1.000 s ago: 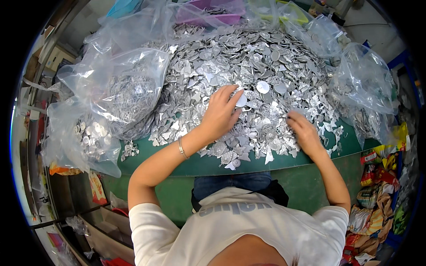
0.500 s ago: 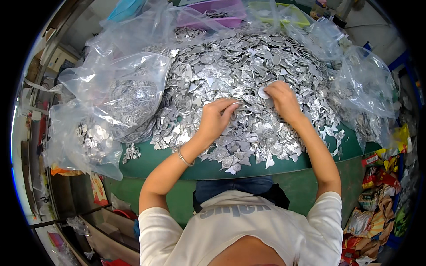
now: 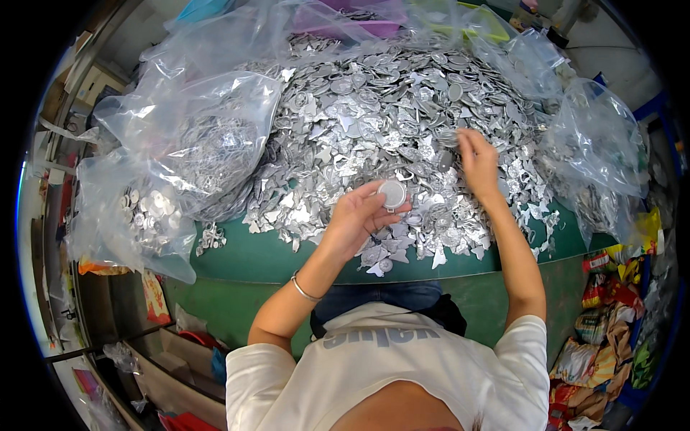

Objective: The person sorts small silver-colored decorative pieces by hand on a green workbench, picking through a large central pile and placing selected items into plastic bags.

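A green worktop is seen nearest, its near edge bare. Just beyond, a round silver disc is pinched in the fingertips of the left hand, held slightly above the near edge of the heap of silver pieces. Farther right, the right hand is closed loosely on a small piece over the heap. Clear bags of pieces are noted at far left.

Left hand holds a round silver disc; right hand touches the metal-piece heap.
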Demonstrator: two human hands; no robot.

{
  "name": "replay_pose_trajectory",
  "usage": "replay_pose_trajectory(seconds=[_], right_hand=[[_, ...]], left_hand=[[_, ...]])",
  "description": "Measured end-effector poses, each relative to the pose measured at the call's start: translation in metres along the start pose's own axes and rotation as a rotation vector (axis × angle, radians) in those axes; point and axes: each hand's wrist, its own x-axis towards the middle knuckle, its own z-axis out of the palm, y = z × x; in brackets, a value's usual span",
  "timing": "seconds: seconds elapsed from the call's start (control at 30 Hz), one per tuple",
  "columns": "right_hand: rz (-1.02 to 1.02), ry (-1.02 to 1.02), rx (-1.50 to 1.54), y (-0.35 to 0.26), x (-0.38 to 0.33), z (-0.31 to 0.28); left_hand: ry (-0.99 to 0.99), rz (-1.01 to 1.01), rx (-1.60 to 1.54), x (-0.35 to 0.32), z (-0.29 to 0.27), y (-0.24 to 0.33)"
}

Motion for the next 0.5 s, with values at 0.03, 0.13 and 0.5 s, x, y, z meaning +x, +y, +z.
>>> replay_pose_trajectory(seconds=[0.03, 0.13, 0.5], right_hand=[[0.258, 0.055, 0.259, -0.010, -0.003, -0.004], [0.787, 0.076, 0.984, -0.015, -0.020, -0.018], [0.403, -0.245, 0.295, -0.015, -0.032, -0.028]], left_hand=[[-0.022, -0.020, -0.018, -0.004, -0.003, -0.002], [-0.026, -0.031, -0.036, -0.011, -0.002, -0.007], [0.084, 0.078, 0.211, -0.018, -0.006, -0.016]])
